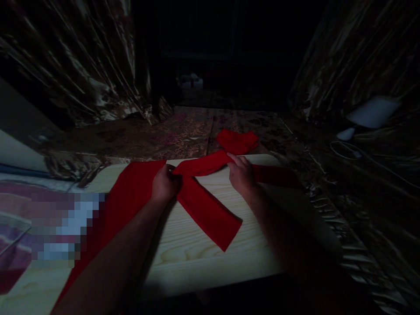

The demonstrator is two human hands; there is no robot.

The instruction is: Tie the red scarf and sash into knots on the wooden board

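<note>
Counting the clock from the middle of the pale wooden table (183,253), with twelve straight ahead, the left hand (166,183) was at ten o'clock and the right hand (242,175) at one. Both had a narrow grip on a red strip (210,218): the left pinched it where it bent, and the right held its far stretch between thumb and fingers. From the left hand, the free end slanted out to four o'clock over the wood grain. A wide red cloth (127,192) lay along the table between nine and ten, and another red band (275,176) lay at two, just beyond the right wrist. Between twelve and one, a bunched red piece (238,142) showed past the far edge; whether it joined the strip could not be told. Patterned fabric (193,131) spread at twelve, with dim curtains (108,74) at eleven and one. A white lamp (374,112) leaned at two o'clock, well apart from the hands, its pale cord (344,151) looped below it.
</note>
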